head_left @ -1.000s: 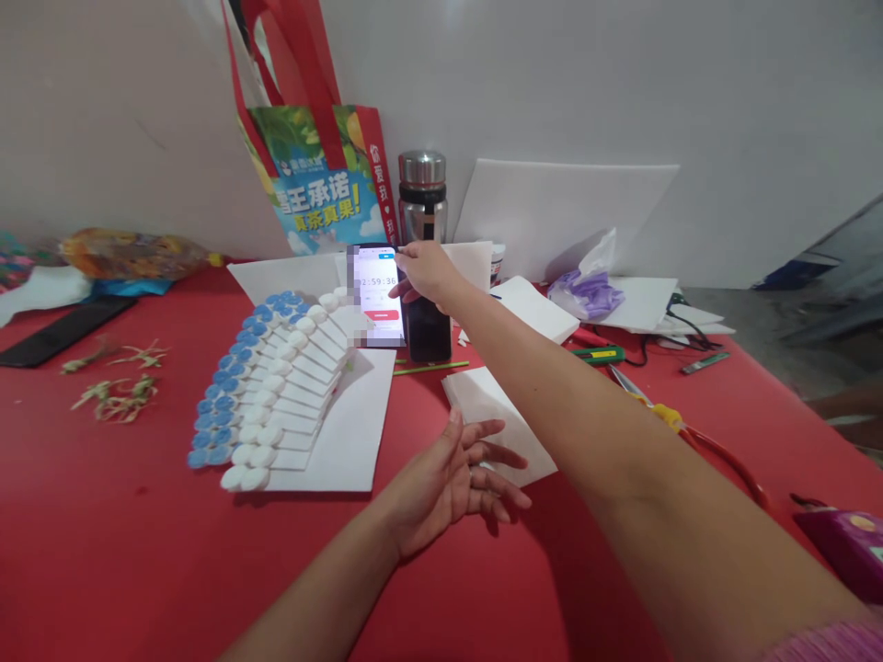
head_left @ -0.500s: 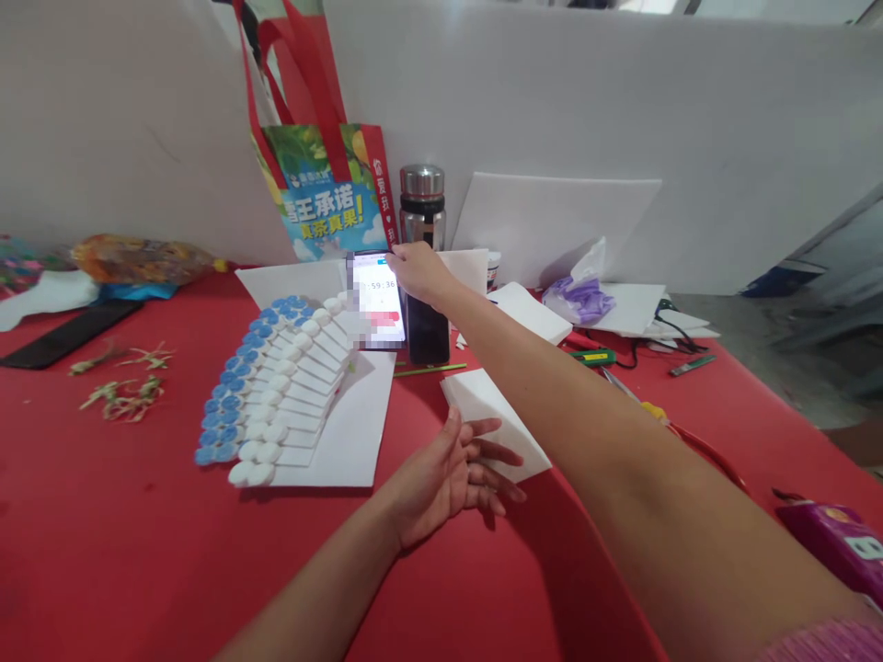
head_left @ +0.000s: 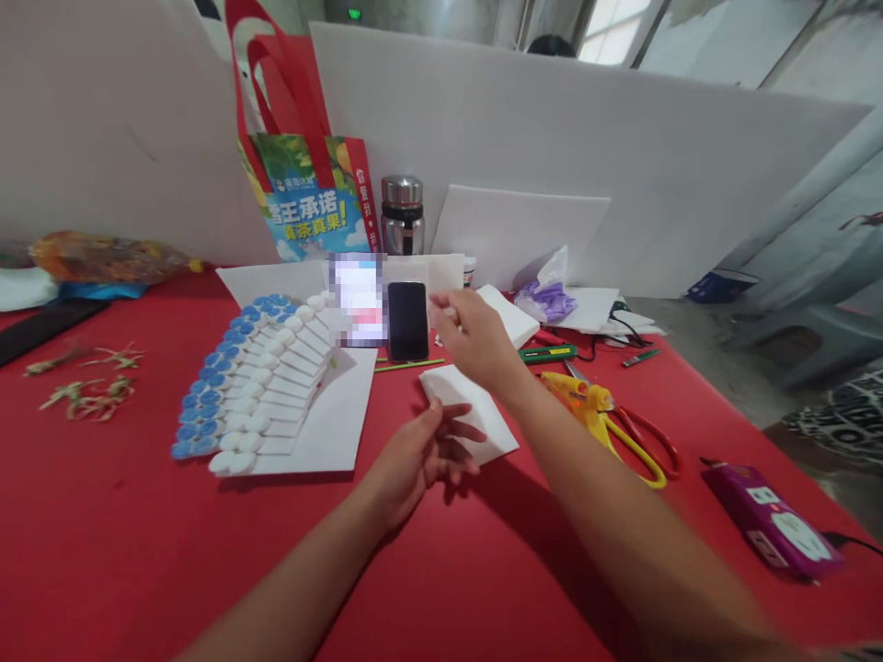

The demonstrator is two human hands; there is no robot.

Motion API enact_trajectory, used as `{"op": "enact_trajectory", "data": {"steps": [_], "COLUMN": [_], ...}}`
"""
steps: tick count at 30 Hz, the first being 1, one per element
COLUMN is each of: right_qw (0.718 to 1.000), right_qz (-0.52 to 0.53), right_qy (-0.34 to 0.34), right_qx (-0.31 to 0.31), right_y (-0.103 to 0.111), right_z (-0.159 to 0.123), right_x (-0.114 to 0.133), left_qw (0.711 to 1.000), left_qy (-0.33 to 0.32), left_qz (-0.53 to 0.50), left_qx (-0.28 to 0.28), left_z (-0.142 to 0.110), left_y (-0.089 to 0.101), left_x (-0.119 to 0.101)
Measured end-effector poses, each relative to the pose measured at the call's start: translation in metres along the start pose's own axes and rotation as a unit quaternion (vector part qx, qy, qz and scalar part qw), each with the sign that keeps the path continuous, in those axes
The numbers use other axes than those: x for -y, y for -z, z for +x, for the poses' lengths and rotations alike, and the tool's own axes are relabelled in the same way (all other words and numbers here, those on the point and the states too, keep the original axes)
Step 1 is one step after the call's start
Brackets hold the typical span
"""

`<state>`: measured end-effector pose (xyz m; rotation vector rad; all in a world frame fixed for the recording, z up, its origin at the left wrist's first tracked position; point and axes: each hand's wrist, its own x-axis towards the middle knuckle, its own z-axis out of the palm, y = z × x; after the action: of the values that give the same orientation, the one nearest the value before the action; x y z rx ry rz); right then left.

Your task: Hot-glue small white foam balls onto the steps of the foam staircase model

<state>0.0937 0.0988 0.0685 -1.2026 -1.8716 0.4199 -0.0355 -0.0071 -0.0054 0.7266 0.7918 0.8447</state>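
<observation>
Over the red table, my left hand (head_left: 420, 455) is open with its palm half turned up and its fingers spread beside a folded white sheet (head_left: 491, 430). My right hand (head_left: 475, 336) hovers just right of a dark-screened phone (head_left: 408, 324), its fingers loosely bent, thumb and forefinger apart, with nothing seen in them. A lit phone (head_left: 362, 303) stands upright beside the dark one, its screen blurred out. Left of both phones, a fan of white strips (head_left: 286, 386) with blue and white round pads lies on a white board (head_left: 338, 432).
A yellow glue gun (head_left: 576, 391) and red-and-yellow-handled pliers or scissors (head_left: 641, 450) lie right of my arm. Beyond are a green cutter (head_left: 548, 354), a purple box (head_left: 769, 519), a steel flask (head_left: 402, 216) and a printed bag (head_left: 310, 198). Dried stalks (head_left: 89, 395) lie left.
My right hand has drawn back from the lit phone, moving right and nearer. My left hand stays open beside the white sheet. The view has shifted to the right.
</observation>
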Motion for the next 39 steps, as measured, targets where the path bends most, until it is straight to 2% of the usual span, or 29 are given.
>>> {"op": "enact_trajectory", "data": {"steps": [2,4,7,10,12,14,16,21,24,27,33,39], "right_qw": [0.998,0.989,0.974,0.948,0.942,0.944,0.945,0.95,0.954,0.96,0.97,0.959], "right_qz": [-0.053,-0.093,-0.108,-0.144,-0.143,-0.116,-0.093,-0.1,-0.114,-0.1,-0.003,0.161], "right_qy": [-0.017,-0.078,-0.121,-0.139,-0.136,-0.135,-0.134,-0.137,-0.134,-0.125,-0.151,-0.205], "right_qx": [0.033,0.086,0.159,0.248,0.271,0.277,0.284,0.261,0.241,0.228,0.191,0.112], "right_y": [0.013,0.02,0.022,0.021,0.021,0.022,0.024,0.023,0.017,0.013,0.015,0.042], "right_z": [-0.041,-0.073,-0.1,-0.11,-0.111,-0.109,-0.106,-0.108,-0.111,-0.111,-0.107,-0.1], "right_x": [-0.01,-0.018,-0.019,-0.015,-0.017,-0.025,-0.033,-0.034,-0.03,-0.033,-0.049,-0.054], "left_qw": [0.992,0.97,0.939,0.913,0.902,0.904,0.921,0.972,0.983,0.983,0.981,0.966], "left_qy": [-0.084,-0.16,-0.219,-0.248,-0.26,-0.259,-0.241,-0.194,-0.174,-0.169,-0.184,-0.227], "left_qz": [0.063,0.125,0.186,0.232,0.252,0.251,0.224,0.061,-0.033,-0.071,-0.049,0.021], "left_qx": [-0.071,-0.133,-0.189,-0.226,-0.235,-0.23,-0.208,-0.116,-0.056,-0.011,-0.048,-0.126], "left_z": [-0.002,-0.002,-0.001,0.0,0.0,0.0,0.001,0.002,0.0,-0.003,0.0,0.002], "left_y": [-0.002,-0.002,0.0,0.002,0.004,0.006,0.008,0.004,-0.001,-0.003,0.002,0.006], "left_x": [0.002,0.003,0.004,0.002,0.0,-0.002,-0.003,-0.005,-0.008,-0.012,-0.014,-0.014]}}
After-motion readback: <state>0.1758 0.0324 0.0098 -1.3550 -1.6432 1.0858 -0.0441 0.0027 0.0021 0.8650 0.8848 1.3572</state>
